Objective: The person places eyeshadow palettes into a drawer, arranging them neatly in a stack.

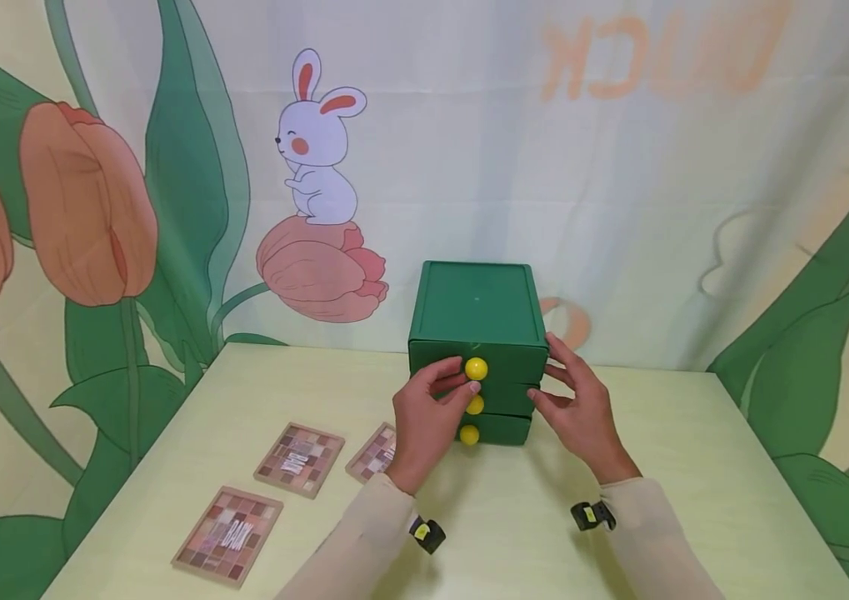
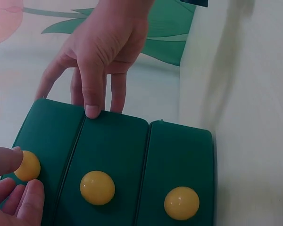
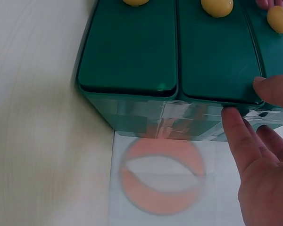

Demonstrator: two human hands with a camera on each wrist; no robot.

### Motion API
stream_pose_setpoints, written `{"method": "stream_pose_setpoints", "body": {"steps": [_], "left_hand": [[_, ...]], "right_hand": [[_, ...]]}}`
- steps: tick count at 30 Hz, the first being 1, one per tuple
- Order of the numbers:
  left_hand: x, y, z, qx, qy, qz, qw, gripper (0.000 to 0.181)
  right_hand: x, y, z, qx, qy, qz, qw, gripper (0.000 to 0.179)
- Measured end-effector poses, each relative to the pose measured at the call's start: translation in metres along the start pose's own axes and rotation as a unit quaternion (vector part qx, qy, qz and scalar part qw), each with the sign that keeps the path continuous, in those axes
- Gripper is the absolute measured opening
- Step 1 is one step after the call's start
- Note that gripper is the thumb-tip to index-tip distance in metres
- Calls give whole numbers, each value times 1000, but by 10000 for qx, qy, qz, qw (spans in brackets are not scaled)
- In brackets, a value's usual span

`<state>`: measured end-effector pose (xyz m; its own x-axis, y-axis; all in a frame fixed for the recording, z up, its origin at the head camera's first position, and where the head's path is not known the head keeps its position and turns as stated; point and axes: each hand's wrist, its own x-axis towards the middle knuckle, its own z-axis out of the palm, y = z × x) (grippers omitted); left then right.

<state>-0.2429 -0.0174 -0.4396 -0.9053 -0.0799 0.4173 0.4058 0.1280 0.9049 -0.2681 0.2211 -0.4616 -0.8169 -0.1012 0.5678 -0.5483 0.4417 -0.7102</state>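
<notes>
A green cabinet stands near the back of the table, with three stacked drawers and a round yellow knob on each. With thumb and fingers my left hand pinches the top drawer's knob; the left wrist view shows them at either side of that knob. My right hand rests against the cabinet's right side, fingers extended along it and thumb at the front edge. Below the top knob are the middle knob and the bottom knob. All the drawers look pushed in.
To the left lie flat palettes with grids of brown and pink squares: one near the front, one behind it, and a third palette partly behind my left forearm. A printed curtain hangs along the table's back edge.
</notes>
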Motion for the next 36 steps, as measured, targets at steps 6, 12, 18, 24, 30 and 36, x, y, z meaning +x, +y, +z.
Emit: {"method": "stream_pose_setpoints", "body": {"steps": [6, 12, 18, 24, 30, 36], "left_hand": [[1, 3, 6, -197, 86, -41, 9998, 38], [0, 3, 12, -195, 256, -82, 9994, 38], [1, 2, 18, -2, 461, -30, 9989, 39], [1, -2, 23, 145, 704, -71, 9974, 38], [1, -3, 28, 146, 879, -79, 9960, 38], [0, -5, 31, 198, 1027, -103, 9945, 38]], "right_hand": [[0, 0, -1, -190, 52, -207, 9996, 95], [2, 0, -2, -336, 46, -313, 9989, 95], [3, 1, -2, -408, 69, -399, 9983, 96], [4, 3, -1, -381, 80, -518, 9979, 95], [4, 4, -3, -354, 70, -485, 9982, 95], [3, 7, -2, -342, 19, -414, 9986, 95]]}}
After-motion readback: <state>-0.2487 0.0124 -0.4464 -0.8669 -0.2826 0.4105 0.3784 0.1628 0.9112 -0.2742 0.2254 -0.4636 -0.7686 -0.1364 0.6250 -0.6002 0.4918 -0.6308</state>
